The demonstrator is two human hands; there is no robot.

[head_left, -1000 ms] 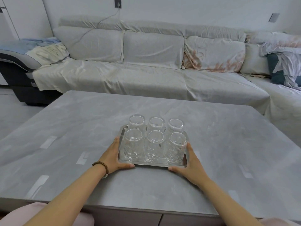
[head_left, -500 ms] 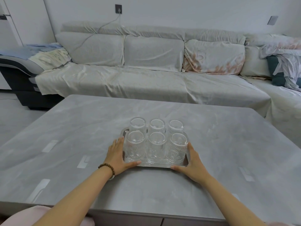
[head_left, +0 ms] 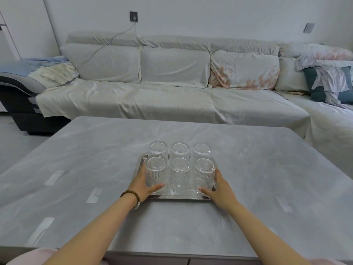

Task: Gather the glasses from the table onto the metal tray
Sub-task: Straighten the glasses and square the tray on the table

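Note:
Several clear ribbed glasses (head_left: 179,175) stand upright in two rows on the metal tray (head_left: 179,197), which rests on the grey table (head_left: 95,153). My left hand (head_left: 142,183) grips the tray's left end, thumb curled over the near edge beside the front-left glass. My right hand (head_left: 221,186) grips the tray's right end, thumb over the near rim next to the front-right glass. Both sets of fingers are hidden behind the tray's sides and the glasses.
A long sofa (head_left: 172,100) under a pale cover runs behind the table, with cushions and crumpled cloth (head_left: 328,81) at the right. The table's near edge (head_left: 172,254) lies close below my forearms.
The tray with the glasses has slid away from me across the table, both hands staying on its ends. My thumbs now reach further in over the near rim.

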